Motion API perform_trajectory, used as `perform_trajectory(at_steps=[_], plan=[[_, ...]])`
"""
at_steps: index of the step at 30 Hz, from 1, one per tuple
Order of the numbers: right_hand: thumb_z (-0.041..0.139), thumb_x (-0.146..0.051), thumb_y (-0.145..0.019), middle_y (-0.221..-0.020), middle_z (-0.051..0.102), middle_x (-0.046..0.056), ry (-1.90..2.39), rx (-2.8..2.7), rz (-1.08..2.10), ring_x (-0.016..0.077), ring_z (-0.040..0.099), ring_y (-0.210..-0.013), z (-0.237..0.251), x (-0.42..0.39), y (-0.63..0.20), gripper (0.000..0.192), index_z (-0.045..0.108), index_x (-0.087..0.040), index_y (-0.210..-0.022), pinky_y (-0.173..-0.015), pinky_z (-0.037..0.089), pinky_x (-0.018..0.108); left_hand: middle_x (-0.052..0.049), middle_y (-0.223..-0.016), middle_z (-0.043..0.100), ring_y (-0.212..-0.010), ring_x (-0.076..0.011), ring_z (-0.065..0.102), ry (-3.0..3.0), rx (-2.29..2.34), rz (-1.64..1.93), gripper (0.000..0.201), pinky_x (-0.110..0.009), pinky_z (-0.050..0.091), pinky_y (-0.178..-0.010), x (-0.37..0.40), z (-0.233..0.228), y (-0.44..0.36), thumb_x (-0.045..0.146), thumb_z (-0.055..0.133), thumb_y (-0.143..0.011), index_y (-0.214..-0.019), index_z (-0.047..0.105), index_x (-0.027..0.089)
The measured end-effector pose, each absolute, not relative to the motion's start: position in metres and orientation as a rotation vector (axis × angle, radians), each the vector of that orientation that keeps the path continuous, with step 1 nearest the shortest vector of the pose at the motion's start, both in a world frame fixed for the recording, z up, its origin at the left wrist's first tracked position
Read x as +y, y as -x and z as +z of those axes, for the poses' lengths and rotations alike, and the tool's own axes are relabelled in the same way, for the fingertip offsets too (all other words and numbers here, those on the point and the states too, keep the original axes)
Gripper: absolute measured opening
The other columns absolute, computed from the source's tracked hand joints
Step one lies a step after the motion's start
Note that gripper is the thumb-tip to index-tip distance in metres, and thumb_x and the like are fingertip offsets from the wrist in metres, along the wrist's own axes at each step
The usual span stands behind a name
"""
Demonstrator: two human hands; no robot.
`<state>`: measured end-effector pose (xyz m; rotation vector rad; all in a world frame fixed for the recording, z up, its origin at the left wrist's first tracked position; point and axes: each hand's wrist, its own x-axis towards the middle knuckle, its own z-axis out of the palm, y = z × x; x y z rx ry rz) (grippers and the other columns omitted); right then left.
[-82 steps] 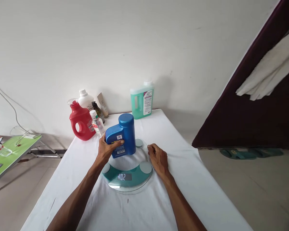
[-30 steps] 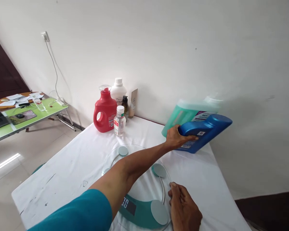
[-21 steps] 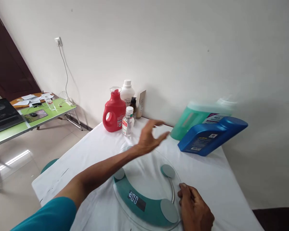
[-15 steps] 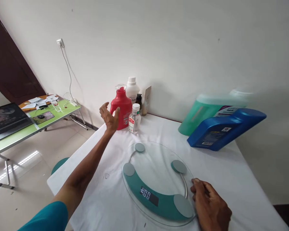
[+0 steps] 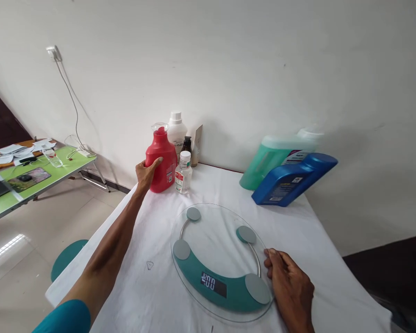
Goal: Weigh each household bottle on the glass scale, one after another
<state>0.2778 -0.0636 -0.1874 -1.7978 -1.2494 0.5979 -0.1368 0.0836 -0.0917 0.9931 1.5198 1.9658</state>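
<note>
My left hand (image 5: pixel 146 173) wraps its fingers around the red jug (image 5: pixel 161 159) at the table's (image 5: pixel 298 240) far left; its contents are hidden. My right hand (image 5: pixel 291 289), fingers loosely curled, touches the scale (image 5: pixel 219 261). The green jug (image 5: pixel 275 155) shows green liquid.

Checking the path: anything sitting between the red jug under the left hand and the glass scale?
Nothing lies on the cloth between the red jug and the scale. The small clear bottle stands just beside the jug, at the path's edge. Left hand is on the jug; right hand at the scale's rim.
</note>
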Motion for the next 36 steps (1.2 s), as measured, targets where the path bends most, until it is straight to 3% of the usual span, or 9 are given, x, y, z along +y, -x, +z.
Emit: perform_trajectory(at_steps=[5, 14, 19, 25, 36], plan=[[0.048, -0.072, -0.089, -0.069, 0.071, 0.006, 1.766, -1.245, 0.629, 0.0219, 0.062, -0.057, -0.187, -0.065, -0.276, 0.053, 0.069, -0.023, -0.08, -0.06, 0.049, 0.035, 0.007, -0.056, 0.041, -0.056, -0.0073, 0.034, -0.953, 1.658, 2.009, 0.056, -0.024, 0.03, -0.051, 0.041, -0.078, 0.152, 0.059, 0.095, -0.059, -0.066, 0.057, 0.018], [0.046, -0.066, -0.089, -0.067, 0.071, 0.005, 1.724, -1.248, 0.601, 0.0212, 0.062, -0.058, -0.188, -0.061, -0.271, 0.047, 0.064, -0.025, -0.073, -0.065, 0.047, 0.035, 0.009, -0.048, 0.037, -0.047, -0.0073, 0.031, -1.076, 1.718, 2.13, 0.061, -0.025, 0.027, -0.046, -0.063, -0.03, 0.185, 0.058, 0.093, -0.054, -0.057, 0.043, 0.023], [0.045, -0.064, -0.089, -0.067, 0.071, 0.007, 1.685, -1.277, 0.569, 0.0231, 0.063, -0.062, -0.19, -0.061, -0.271, 0.045, 0.063, -0.025, -0.074, -0.067, 0.046, 0.036, 0.009, -0.049, 0.033, -0.045, -0.0057, 0.026, -1.096, 1.5, 2.061, 0.068, -0.024, 0.023, -0.044, -0.089, -0.008, 0.144, 0.065, 0.094, -0.05, -0.056, 0.041, 0.024], [0.043, -0.063, -0.09, -0.065, 0.069, 0.005, 1.637, -1.295, 0.571, 0.0223, 0.062, -0.061, -0.192, -0.06, -0.271, 0.045, 0.058, -0.027, -0.07, -0.067, 0.045, 0.036, 0.009, -0.051, 0.028, -0.047, -0.0049, 0.022, -1.135, 1.306, 1.862, 0.072, -0.023, 0.021, -0.044, -0.084, -0.013, 0.071, 0.073, 0.091, -0.05, -0.057, 0.039, 0.024], [0.04, -0.063, -0.095, -0.064, 0.067, 0.004, 1.61, -1.284, 0.564, 0.0211, 0.059, -0.062, -0.192, -0.06, -0.271, 0.044, 0.049, -0.029, -0.069, -0.067, 0.043, 0.035, 0.009, -0.051, 0.031, -0.049, -0.0047, 0.025, -1.14, 1.149, 1.599, 0.061, -0.023, 0.026, -0.047, -0.062, -0.05, -0.023, 0.059, 0.095, -0.051, -0.055, 0.046, 0.021]])
